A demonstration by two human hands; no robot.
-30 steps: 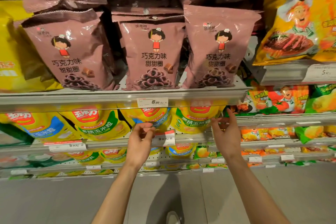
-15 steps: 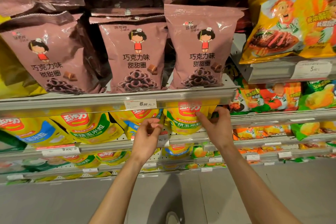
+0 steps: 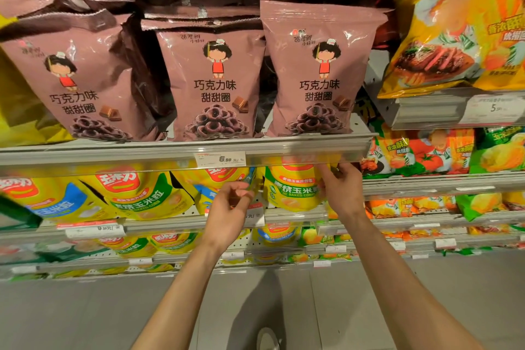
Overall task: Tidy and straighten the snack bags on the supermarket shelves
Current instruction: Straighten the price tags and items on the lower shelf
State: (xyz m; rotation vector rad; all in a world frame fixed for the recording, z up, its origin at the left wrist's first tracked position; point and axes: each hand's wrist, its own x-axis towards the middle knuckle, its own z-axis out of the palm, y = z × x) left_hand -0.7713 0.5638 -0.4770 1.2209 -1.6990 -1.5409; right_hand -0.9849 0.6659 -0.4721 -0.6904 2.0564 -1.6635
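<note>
Fingers of the left hand [image 3: 227, 212] are curled inward, their tips pinching the left edge of a yellow baked-corn bag [image 3: 292, 187] that stands on the second shelf, at about two o'clock from the wrist. That bag sits upright just under the clear price rail [image 3: 181, 155] of the upper shelf, with its top hidden behind the rail (the print reads "THE BAKED CORN"). At three o'clock from it, the right hand [image 3: 342, 190] has its fingers bent round the bag's right edge, thumb reaching up toward the rail, so both hands hold the same bag from either side. To the left along that shelf, at nine o'clock, more yellow corn bags [image 3: 136, 193] lean at angles against each other. Above, at twelve o'clock, three pink chocolate-ring bags [image 3: 216, 85] stand in a row facing out, the left one tilted. Farther right, at two o'clock, a large yellow-orange snack bag [image 3: 460, 37] rests on a higher shelf beside a white price tag [image 3: 494, 108].
</note>
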